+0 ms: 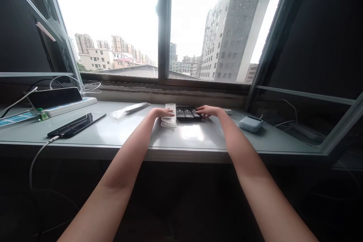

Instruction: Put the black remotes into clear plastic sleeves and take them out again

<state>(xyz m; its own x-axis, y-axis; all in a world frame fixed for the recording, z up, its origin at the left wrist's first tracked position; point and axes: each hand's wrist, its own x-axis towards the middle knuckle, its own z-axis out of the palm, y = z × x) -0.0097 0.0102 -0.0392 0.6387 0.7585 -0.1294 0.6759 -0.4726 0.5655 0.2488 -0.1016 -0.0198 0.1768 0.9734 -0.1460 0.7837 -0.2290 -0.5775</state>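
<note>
Several black remote controls (188,113) with many small buttons lie side by side on the grey table. Against their left side sits a clear plastic packet (169,121) with something pale in it. My left hand (164,112) grips this packet from the left, its fingers bent over the upper part. At the right end of the row, my right hand (208,111) has its fingers closed on the outermost remote control. Part of that remote is hidden behind the fingers.
Another plastic-wrapped dark item (131,109) lies left of my hands. Further left are a charging black tablet (74,125), a small green bottle (42,114) and a phone (55,97) on a white power strip (72,106). A pale power bank (250,124) with cables sits right. A window rises behind.
</note>
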